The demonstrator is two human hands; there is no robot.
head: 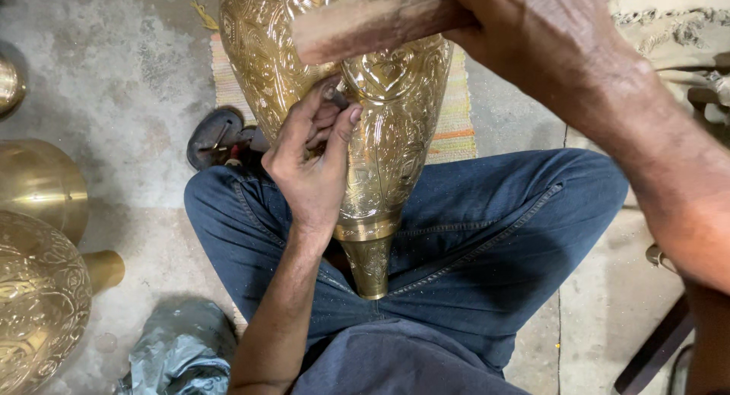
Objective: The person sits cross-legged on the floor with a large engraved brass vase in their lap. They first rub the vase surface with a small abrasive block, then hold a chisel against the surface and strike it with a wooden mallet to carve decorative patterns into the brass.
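Head view: left hand [310, 163] pinches chisel [334, 98] on brass vase [384, 136]; right hand [532, 30] grips mallet [365, 22].

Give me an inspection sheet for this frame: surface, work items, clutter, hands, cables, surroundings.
Surface: bare concrete floor with a striped woven mat under the work.
Work items: engraved brass vase lying across the lap, neck toward the person; small punch set against it; wooden mallet.
Clutter: crumpled grey plastic bag; dark sandal.
Hands: left hand pinches the punch; right hand grips the mallet.
Cables: nothing seen.
Surroundings: more brass vessels at the left; dark wooden piece at the lower right.
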